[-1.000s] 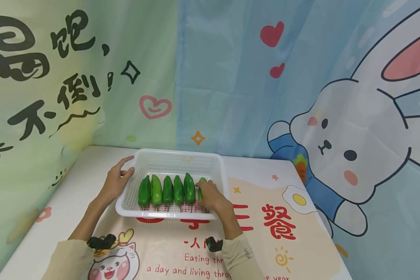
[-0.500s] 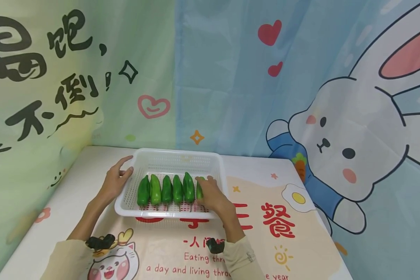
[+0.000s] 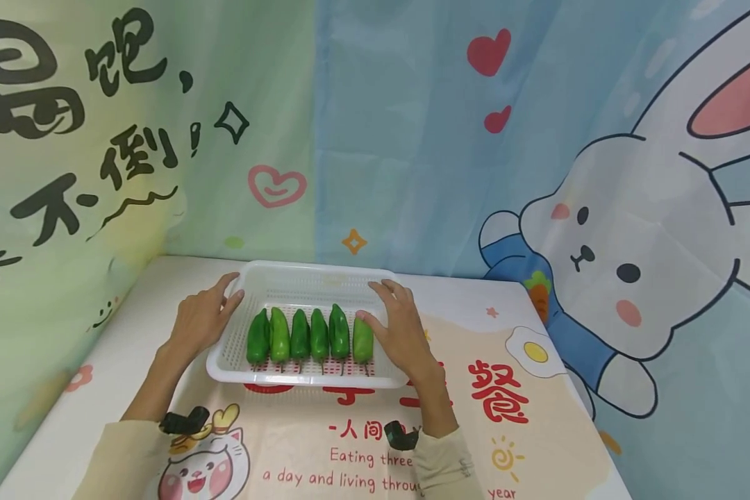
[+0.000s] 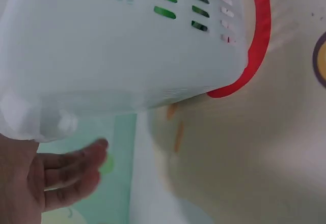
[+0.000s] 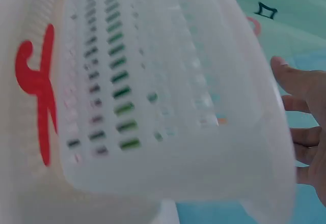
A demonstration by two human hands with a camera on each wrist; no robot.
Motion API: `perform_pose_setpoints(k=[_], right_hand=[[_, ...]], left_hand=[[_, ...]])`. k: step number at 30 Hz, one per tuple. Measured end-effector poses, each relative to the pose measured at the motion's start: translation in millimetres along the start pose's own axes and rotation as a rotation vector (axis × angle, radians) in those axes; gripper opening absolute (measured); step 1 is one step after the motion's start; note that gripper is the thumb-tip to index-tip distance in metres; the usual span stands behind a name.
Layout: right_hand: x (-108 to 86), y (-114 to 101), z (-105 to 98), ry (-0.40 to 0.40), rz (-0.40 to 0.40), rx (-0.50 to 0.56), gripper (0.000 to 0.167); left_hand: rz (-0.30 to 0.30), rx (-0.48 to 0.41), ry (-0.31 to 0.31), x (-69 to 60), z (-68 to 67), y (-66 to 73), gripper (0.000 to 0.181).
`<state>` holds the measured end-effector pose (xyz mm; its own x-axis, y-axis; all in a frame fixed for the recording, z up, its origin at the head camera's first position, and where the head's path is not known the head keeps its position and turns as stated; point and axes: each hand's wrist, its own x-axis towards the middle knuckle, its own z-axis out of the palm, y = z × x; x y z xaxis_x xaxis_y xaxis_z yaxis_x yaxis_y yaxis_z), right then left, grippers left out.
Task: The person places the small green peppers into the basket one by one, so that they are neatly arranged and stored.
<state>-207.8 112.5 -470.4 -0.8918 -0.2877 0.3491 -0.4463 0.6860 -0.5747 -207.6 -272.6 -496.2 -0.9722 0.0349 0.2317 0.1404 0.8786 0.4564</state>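
Several green peppers (image 3: 300,335) lie side by side in a white plastic basket (image 3: 312,380), stems toward the person. The rightmost, lighter pepper (image 3: 363,340) sits slightly apart from the row. At the basket's left rim is the left hand (image 3: 203,316), thumb and fingers spread; the left wrist view shows its fingers (image 4: 69,173) loosely bent outside the wall. The right hand (image 3: 403,330) hovers at the right rim with fingers spread, its thumb above the rightmost pepper. In the right wrist view its fingers (image 5: 305,102) extend past the basket rim with nothing between them.
The basket stands on a table with a printed cloth (image 3: 500,417) bearing red characters, a fried egg and a cartoon cat. Behind it hangs a printed curtain (image 3: 400,173) with a rabbit. Each wrist wears a black strap device (image 3: 185,421).
The right hand has let go of the rightmost pepper and moved up and right to the basket's right rim. The left hand has stayed at the left rim.
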Motion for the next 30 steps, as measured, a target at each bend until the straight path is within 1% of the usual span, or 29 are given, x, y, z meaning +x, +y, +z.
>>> perform_pose_setpoints(k=[2,4,6,8,11,13,15,18,21,27,30], right_hand=[[-0.5,7,-7,0.047,0.003,-0.008,0.063],[-2.1,14,-12,0.079,0.024,-0.027,0.065],[-4.1,21,-17,0.104,0.052,-0.05,0.069],[-5.9,28,-21,0.11,0.069,-0.078,0.075],[-8.4,36,-23,0.08,0.09,-0.122,0.084],[-9.9,40,-24,0.046,0.099,-0.157,0.089],[-11.4,42,-24,0.011,0.112,-0.197,0.093],[-13.0,45,-26,-0.027,0.124,-0.242,0.098],[-13.5,46,-25,-0.05,0.13,-0.27,0.101],[-14.7,49,-26,-0.065,0.137,-0.301,0.103],[-15.7,52,-26,-0.068,0.147,-0.311,0.103]], left_hand=[[-0.007,0.024,0.003,1.9,-2.5,3.7,0.06],[-0.016,0.046,-0.004,4.3,-5.0,7.4,0.066],[-0.005,0.054,-0.015,6.9,-7.8,11.0,0.072],[0.022,0.083,-0.016,8.2,-11.0,13.1,0.079],[0.062,0.115,-0.003,6.1,-16.3,16.3,0.088],[0.082,0.144,0.002,2.3,-19.5,19.0,0.094],[0.096,0.163,-0.001,-1.8,-21.8,22.4,0.099],[0.123,0.195,-0.018,-4.0,-22.4,28.3,0.104],[0.132,0.21,-0.032,-4.8,-21.7,31.1,0.105],[0.132,0.21,-0.044,-5.3,-20.9,28.9,0.106],[0.13,0.205,-0.063,-4.9,-21.9,27.8,0.107]])
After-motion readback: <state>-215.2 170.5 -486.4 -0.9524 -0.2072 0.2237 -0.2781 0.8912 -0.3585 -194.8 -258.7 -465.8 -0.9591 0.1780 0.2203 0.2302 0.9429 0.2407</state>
